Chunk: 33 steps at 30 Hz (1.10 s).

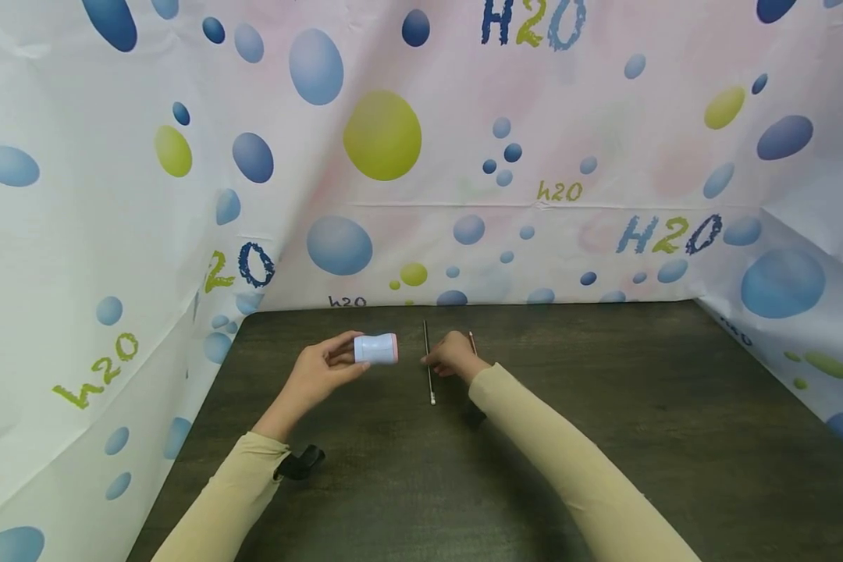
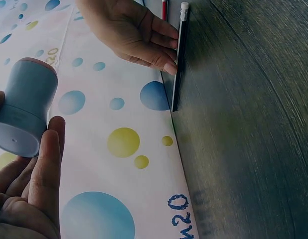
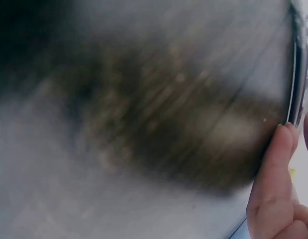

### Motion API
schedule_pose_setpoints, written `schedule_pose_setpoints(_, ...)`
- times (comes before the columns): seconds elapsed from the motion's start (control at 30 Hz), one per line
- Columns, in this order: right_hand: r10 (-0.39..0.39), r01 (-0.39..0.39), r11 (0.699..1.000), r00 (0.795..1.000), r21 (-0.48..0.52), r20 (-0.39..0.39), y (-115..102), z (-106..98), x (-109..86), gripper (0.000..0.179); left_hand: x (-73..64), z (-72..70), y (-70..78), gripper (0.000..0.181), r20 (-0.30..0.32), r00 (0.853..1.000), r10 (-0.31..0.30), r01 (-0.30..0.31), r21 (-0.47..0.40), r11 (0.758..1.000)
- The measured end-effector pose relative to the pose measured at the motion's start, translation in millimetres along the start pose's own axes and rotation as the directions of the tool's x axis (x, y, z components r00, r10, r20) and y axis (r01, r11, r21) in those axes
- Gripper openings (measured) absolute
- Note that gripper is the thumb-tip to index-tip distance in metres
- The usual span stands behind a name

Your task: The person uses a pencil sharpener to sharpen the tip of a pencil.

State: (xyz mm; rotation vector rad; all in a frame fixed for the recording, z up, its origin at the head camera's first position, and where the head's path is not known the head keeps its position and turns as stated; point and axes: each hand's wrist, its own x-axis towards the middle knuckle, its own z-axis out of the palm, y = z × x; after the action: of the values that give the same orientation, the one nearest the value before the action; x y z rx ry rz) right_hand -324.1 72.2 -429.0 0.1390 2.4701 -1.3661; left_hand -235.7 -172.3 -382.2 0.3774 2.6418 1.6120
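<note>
Dotted sheeting (image 1: 457, 86) walls in a dark table (image 1: 646, 406)

White sheeting with blue and yellow-green dots (image 1: 382, 135) and H2O lettering (image 1: 669, 235), creased in places, rises behind and to both sides; the table shows wood grain

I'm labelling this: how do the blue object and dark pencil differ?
The blue object is short and thick, the dark pencil long and thin. The object has a pinkish end; the pencil, a white one. The left hand holds the object; the pencil is at the right hand.

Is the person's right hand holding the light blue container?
No, the left hand holds the light blue container.
</note>
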Motion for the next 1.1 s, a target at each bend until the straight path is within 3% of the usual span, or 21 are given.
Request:
schedule_pose_setpoints(0.27, -0.005, -0.001, 0.989, 0.999, -0.145, -0.044, -2.8, 6.4, 9.4, 0.026, 0.4, 0.1, -0.8, 0.057, -0.002, 1.000, 0.007, -0.007, -0.002, 1.000)
schedule_pose_setpoints(0.53, 0.004, -0.011, 0.989, 0.999, -0.149, -0.042, -1.6, 4.8, 12.7, 0.022, -0.2, -1.5, -0.5, 0.057, -0.009, 1.000, 0.005, -0.005, -0.005, 1.000)
schedule_pose_setpoints(0.73, 0.014, -0.015, 0.996, 1.000, -0.084, -0.010, -1.7, 1.7, 8.1, 0.024, 0.2, -2.0, -0.6, 0.057, -0.008, 1.000, 0.003, -0.003, -0.007, 1.000)
schedule_pose_setpoints(1.1, 0.054, -0.064, 0.986, 0.996, 0.154, 0.069, 4.9, -7.5, 5.6, 0.035, 1.9, -5.5, -2.5, 0.057, -0.004, 1.000, -0.024, 0.024, -0.006, 1.000)
